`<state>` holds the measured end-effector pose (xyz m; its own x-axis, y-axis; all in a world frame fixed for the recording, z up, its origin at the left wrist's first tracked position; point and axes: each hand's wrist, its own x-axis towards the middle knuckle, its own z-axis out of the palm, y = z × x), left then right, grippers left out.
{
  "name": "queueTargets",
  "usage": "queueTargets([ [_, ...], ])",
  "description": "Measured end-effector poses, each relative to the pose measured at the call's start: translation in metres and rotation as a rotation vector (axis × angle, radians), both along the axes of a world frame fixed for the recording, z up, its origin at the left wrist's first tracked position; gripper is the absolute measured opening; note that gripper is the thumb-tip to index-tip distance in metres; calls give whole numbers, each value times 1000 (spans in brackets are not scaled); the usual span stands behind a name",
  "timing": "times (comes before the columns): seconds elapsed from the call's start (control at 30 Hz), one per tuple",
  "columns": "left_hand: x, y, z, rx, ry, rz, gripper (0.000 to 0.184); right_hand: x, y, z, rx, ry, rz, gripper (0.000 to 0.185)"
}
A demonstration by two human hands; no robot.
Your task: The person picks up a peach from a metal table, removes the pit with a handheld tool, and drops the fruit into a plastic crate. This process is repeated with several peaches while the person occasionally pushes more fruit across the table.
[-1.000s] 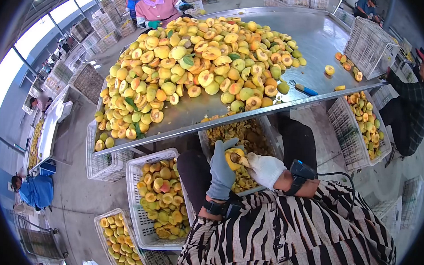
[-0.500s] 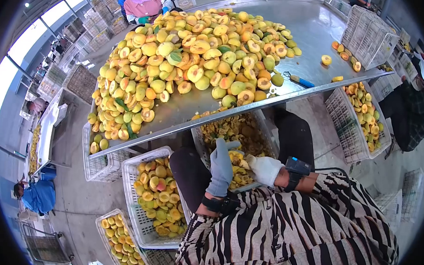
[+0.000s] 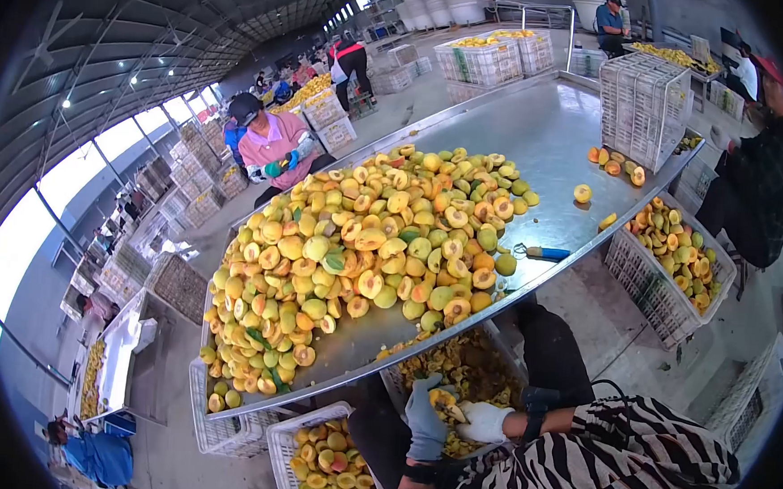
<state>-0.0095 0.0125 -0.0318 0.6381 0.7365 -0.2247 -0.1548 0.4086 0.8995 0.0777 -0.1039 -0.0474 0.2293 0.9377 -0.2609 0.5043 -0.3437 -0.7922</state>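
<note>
My left hand (image 3: 426, 419), in a grey glove, is closed round a cut yellow fruit (image 3: 445, 402). Close against it on the right is my right hand (image 3: 485, 422), in a white glove, its fingers closed at the fruit; what they grip is too small to make out. Both hands are above a crate of peels and scraps (image 3: 512, 352) below the table edge. A large heap of halved yellow fruit (image 3: 364, 252) covers much of the metal table (image 3: 541, 137). A blue-handled tool (image 3: 548, 253) lies beside the heap.
Fruit crates stand at lower left (image 3: 276, 444) and right (image 3: 644, 287). An upright white crate (image 3: 637, 107) is on the table's far right. A person in pink (image 3: 272, 148) works across the table; another in dark clothes (image 3: 758, 186) sits at right.
The view has tilted up, so the table and hands appear lower and more of the hall shows. Both hands remain together at the fruit.
</note>
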Motion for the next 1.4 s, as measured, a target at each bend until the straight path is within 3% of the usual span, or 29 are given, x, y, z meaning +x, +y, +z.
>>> queueTargets([
  [0.1, 0, 2, -2, 104, 89, -92, 50, 4, 1, 4, -86, -28, 41, 46],
  [0.2, 7, -1, 7, 10, 117, -33, 49, 5, 2, 19, 72, 138, 98, 45],
  [0.27, 11, -4, 17, -1, 20, 33, 49, 12, -1, 51, -241, 539, 42, 44],
  [0.3, 11, -3, 19, -1, 29, 32, 49, 13, 0, 38, -240, 548, 42, 44],
  [0.37, 10, 0, 23, 9, 50, -156, 47, 15, 4, -12, 130, 38, 183, 37],
  [0.4, 12, 1, 25, 7, 52, -156, 47, 13, 4, -16, 373, -42, 181, 25],
  [0.43, 13, 2, 26, 30, 64, -186, 47, 14, 1, -20, 371, -37, 182, 25],
  [0.5, 15, 3, 31, 41, 86, -210, 47, 14, -11, 41, -300, 1274, -14, 11],
  [0.57, 19, 0, 39, 114, 8, -196, 47, 5, -16, 54, -205, 1373, -98, 18],
  [0.63, 22, 4, 27, 62, -2, -199, 49, 5, -10, 35, -184, 1190, -118, 15],
  [0.67, 26, 4, 20, -27, -45, -131, 50, 9, -12, 59, -116, 1018, -158, 14],
  [0.7, 29, 1, 18, -118, -87, -57, 51, 12, -9, 54, -124, 835, -155, 19],
  [0.77, 31, -3, 16, -158, -94, -9, 53, 16, -4, 8, 116, 355, -14, 31],
  [0.8, 30, -1, 0, -188, -113, 10, 53, 17, -7, 27, 86, 279, -31, 35],
  [0.83, 30, 2, -14, -212, -142, 28, 53, 18, -4, -1, 191, 28, 36, 36],
  [0.9, 26, 4, -18, -324, -147, 43, 49, 25, -9, 15, 94, -33, 80, 32],
  [1.0, 10, 37, -31, -711, -263, 132, 43, 29, -20, 6, 14, -112, 265, 36],
  [1.03, 3, 43, -30, -624, -250, 130, 43, 31, -22, 9, 13, -110, 269, 36],
  [1.13, -6, 47, -29, -496, -191, 123, 46, 45, -19, 38, -68, -162, -57, 46],
  [1.23, -11, 35, -29, -345, -195, 78, 44, 49, 4, -3, 264, -115, -216, 48],
  [1.3, -11, 27, -30, 928, 289, 17, 50, 38, 9, 25, 247, -150, -206, 41],
  [1.4, -9, 24, -24, 1022, 314, 6, 50, 28, 13, 23, 303, -221, -229, 32],
])
